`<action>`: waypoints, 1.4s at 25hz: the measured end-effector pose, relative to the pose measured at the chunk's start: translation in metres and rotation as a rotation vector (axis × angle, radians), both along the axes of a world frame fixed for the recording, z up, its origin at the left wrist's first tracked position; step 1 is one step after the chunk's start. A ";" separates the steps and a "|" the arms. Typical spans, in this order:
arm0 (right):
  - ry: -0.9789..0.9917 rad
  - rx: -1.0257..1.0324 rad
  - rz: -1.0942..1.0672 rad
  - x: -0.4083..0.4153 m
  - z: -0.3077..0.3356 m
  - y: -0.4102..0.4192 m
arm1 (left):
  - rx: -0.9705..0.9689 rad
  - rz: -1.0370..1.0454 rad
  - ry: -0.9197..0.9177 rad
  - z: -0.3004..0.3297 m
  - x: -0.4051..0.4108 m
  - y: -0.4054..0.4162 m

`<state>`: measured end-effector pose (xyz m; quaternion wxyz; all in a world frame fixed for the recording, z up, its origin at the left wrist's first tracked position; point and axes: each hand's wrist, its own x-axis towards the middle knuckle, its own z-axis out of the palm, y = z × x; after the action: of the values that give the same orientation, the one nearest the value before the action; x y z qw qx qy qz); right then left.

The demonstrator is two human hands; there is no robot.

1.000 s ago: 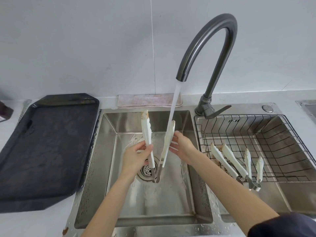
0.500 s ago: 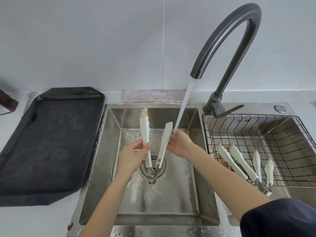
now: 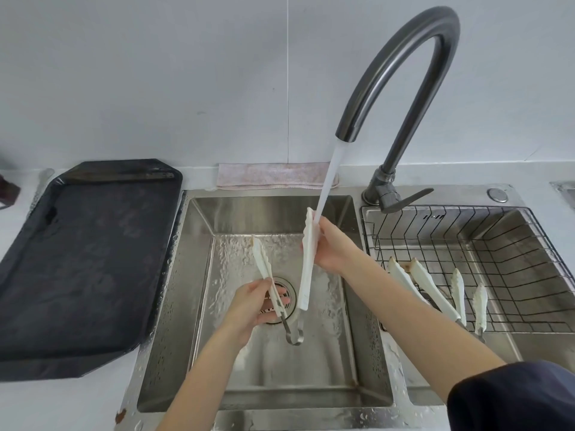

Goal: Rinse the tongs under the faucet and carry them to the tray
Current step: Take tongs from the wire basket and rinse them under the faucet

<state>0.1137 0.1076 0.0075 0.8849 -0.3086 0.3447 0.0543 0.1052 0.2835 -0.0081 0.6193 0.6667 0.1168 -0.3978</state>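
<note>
A stainless steel sink set in a pale counter below a plain grey-white wall frames the scene, its wet basin running with water from a dark curved faucet. Over the drain, a person holds white tongs with their arms spread and tips up, the metal hinge hanging low toward the camera. The left hand pinches the lower part of one arm between thumb and fingers; the right hand is closed around the other arm, just where the stream lands. Beyond the left hand, past the sink's wet rim, a dark tray lies flat on the counter, its wide bed offering open room. On the far side of the right forearm, a black wire basket sits in the second basin, holding two more pairs of white tongs propped against its near edge. Behind the hands, a folded pinkish cloth rests along the back ledge beside the faucet's base.
</note>
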 end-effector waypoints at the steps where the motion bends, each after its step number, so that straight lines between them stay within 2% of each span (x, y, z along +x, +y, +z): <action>1: 0.007 -0.008 -0.002 0.002 0.003 0.000 | -0.009 -0.002 0.008 -0.001 0.000 0.000; 4: 0.049 -0.047 -0.018 -0.002 0.006 0.004 | -0.038 -0.004 0.036 -0.003 0.002 -0.004; 9: 0.136 -0.231 0.060 -0.034 0.006 0.018 | -0.093 -0.022 0.131 -0.004 0.013 -0.029; 15: 0.110 -0.402 0.075 -0.050 0.026 0.007 | -0.158 -0.121 0.284 -0.004 0.012 -0.063; 18: 0.111 -0.487 0.097 -0.053 0.032 -0.001 | -0.219 -0.069 0.335 -0.002 0.005 -0.075; 22: 0.135 -0.704 0.176 -0.057 0.026 -0.006 | -0.293 -0.004 0.371 -0.001 -0.003 -0.080; 26: 0.131 -0.883 0.168 -0.060 0.015 -0.009 | -0.353 0.072 0.380 -0.005 -0.002 -0.076; 29: 0.231 -0.836 0.176 -0.061 0.002 -0.010 | -0.367 0.118 0.351 -0.008 0.005 -0.071; 35: 0.443 -0.465 0.173 -0.067 -0.017 0.005 | -0.452 0.055 0.188 0.011 0.026 -0.072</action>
<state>0.0466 0.1129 -0.0097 0.6862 -0.5113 0.5045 0.1149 0.1307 0.2111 0.0026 0.7498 0.4678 0.0998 -0.4571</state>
